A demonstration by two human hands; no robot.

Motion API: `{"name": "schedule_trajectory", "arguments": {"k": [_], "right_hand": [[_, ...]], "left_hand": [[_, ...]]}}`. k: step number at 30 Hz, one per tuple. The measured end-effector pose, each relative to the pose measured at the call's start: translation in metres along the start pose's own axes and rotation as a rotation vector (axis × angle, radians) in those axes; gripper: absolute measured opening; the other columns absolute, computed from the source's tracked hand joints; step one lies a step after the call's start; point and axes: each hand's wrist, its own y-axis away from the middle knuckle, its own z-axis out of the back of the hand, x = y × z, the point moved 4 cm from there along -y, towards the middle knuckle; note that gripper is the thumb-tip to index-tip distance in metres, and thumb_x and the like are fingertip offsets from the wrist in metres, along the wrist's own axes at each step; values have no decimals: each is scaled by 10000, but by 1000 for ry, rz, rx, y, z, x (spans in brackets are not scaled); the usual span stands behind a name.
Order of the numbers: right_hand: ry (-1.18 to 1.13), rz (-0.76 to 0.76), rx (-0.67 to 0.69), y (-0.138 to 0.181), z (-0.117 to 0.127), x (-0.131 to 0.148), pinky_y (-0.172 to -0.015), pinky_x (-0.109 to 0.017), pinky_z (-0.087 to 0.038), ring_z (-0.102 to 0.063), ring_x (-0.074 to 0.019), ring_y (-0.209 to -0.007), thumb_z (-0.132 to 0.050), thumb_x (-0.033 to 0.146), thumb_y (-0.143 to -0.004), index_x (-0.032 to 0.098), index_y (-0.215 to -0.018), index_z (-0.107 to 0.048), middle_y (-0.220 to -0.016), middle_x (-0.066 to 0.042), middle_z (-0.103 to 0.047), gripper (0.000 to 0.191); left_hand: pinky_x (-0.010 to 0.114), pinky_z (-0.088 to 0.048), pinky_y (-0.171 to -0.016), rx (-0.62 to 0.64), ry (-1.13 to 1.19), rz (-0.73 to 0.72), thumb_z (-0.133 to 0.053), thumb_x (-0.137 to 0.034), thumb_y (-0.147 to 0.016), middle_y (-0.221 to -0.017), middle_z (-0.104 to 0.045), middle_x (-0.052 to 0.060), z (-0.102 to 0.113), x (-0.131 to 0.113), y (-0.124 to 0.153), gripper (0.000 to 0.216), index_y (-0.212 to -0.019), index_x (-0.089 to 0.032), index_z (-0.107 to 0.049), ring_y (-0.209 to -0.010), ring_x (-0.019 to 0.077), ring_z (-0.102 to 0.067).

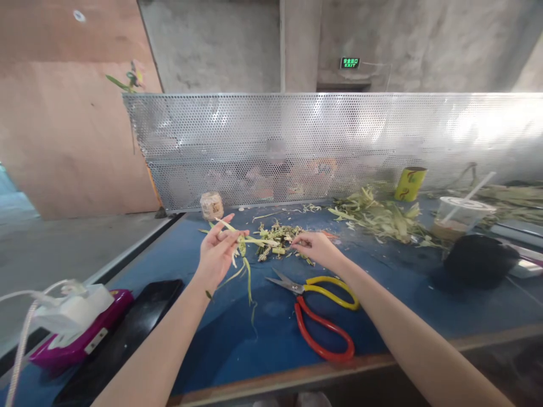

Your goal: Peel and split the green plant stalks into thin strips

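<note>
My left hand (pixel 218 249) is closed on a bundle of pale green corn husk strips (pixel 246 271). Some strips hang down over the table, and one thicker pale piece points right toward my other hand. Thumb and fingers of my right hand (pixel 316 247) are pinched together at the right side of a pile of dry plant bits (pixel 280 234); whatever is between them is too small to make out. Nearer to me lie scissors (pixel 299 288) with one yellow and one red handle, blades apart and pointing left.
Loose corn husks (pixel 377 217) lie at the back right by a yellow-green can (pixel 410 183) and a plastic cup with a straw (pixel 460 215). A black object (pixel 481 260) sits nearer. At left are a phone (pixel 127 333) and purple power strip (pixel 85 339). A perforated metal screen (pixel 254 147) stands behind.
</note>
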Motion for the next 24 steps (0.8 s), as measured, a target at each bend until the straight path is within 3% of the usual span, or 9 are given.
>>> {"name": "schedule_trajectory", "arguments": {"k": [5, 11, 14, 18, 20, 24], "right_hand": [[7, -86, -23, 1, 7, -10, -463, -212, -246, -384, -92, -480, -494, 289, -704, 197, -693, -594, -505, 27, -452, 136], [-137, -105, 30, 1, 1, -8, -446, -208, -274, -378, -77, -449, -462, 312, -720, 180, -684, -520, -497, 43, -425, 148], [-494, -143, 156, 3, -3, -3, -387, -195, -233, -271, -51, -371, -447, 349, -747, 181, -718, -474, -463, 78, -341, 172], [-1091, -153, 291, 8, -1, 8, -359, -174, -147, -161, -30, -358, -488, 242, -729, 180, -695, -446, -454, 98, -264, 83], [-1226, -153, 320, 9, 1, 12, -361, -166, -163, -212, -32, -368, -483, 192, -720, 172, -676, -448, -472, 86, -284, 60], [-1336, -196, 269, 8, 2, 14, -484, -198, -367, -483, -72, -555, -484, 125, -672, 152, -626, -463, -659, 11, -493, 57]], "left_hand": [[269, -495, -666, -269, 110, -147, -724, -121, -495, -556, -639, -24, 24, -8, -13, 369, -840, -154, -599, -652, 149, -643], [303, -489, -719, -368, 92, -299, -714, -107, -483, -487, -608, -48, 37, -14, -19, 353, -804, -138, -569, -582, 132, -633], [319, -486, -747, -440, 36, -414, -716, -109, -495, -465, -585, -73, 42, -16, -17, 359, -803, -143, -534, -543, 114, -621], [330, -480, -777, -481, -11, -451, -710, -119, -518, -505, -600, -68, 46, -16, -17, 356, -803, -153, -499, -582, 120, -635], [337, -475, -790, -478, -36, -450, -710, -125, -522, -535, -617, -51, 46, -15, -17, 371, -823, -148, -493, -616, 132, -643], [350, -473, -800, -460, -97, -452, -704, -146, -534, -550, -611, -51, 44, -14, -18, 383, -851, -143, -488, -624, 138, -646]]}}
